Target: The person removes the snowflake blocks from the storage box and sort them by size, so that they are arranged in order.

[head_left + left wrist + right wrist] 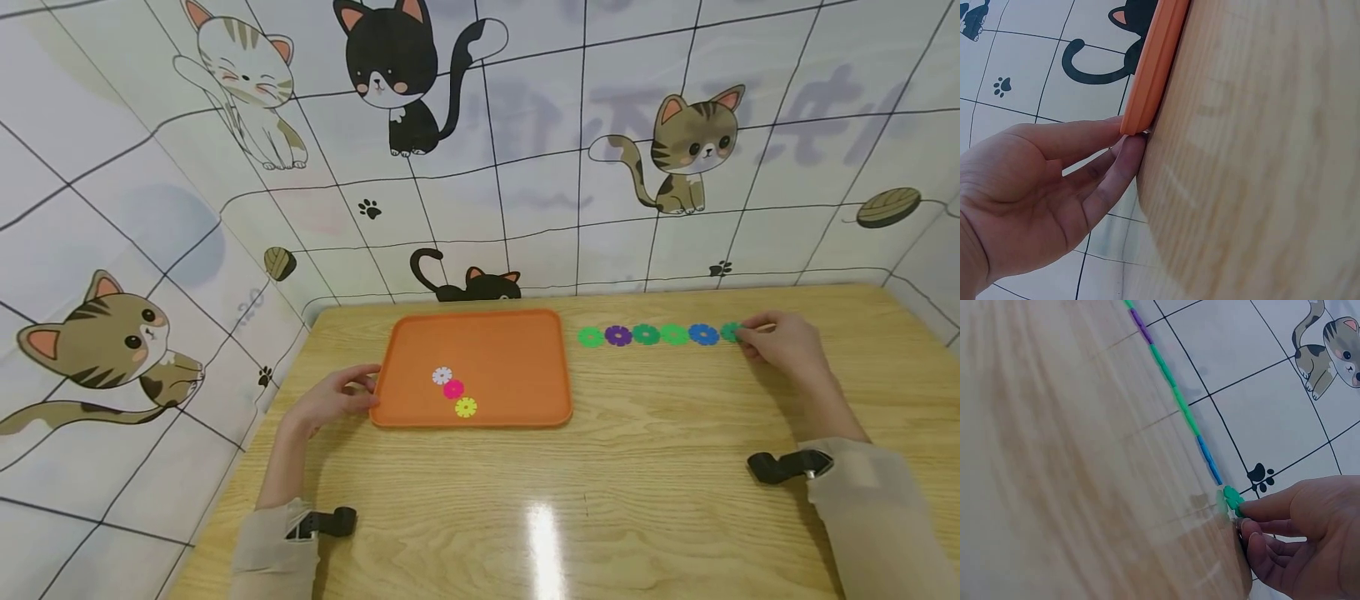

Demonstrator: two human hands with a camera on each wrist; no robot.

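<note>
My right hand [787,343] pinches a teal-green notched plastic disc [730,332] at the right end of a row of discs. In the right wrist view this disc [1232,499] is tilted up off the wood between thumb and fingers. Beside it lies a blue disc [703,334], and the row runs left through green and purple [618,336] ones. My left hand [330,402] holds the left edge of an orange tray [510,358], its rim between thumb and fingers. Inside the tray are a white disc [442,376], a pink disc [453,389] and a yellow disc [466,407].
Everything stands on a wooden table [637,492]. A wall [540,208] printed with cartoon cats rises behind its back edge and along the left side. Each forearm wears a black camera mount, the right one [787,467] over a beige sleeve [877,500].
</note>
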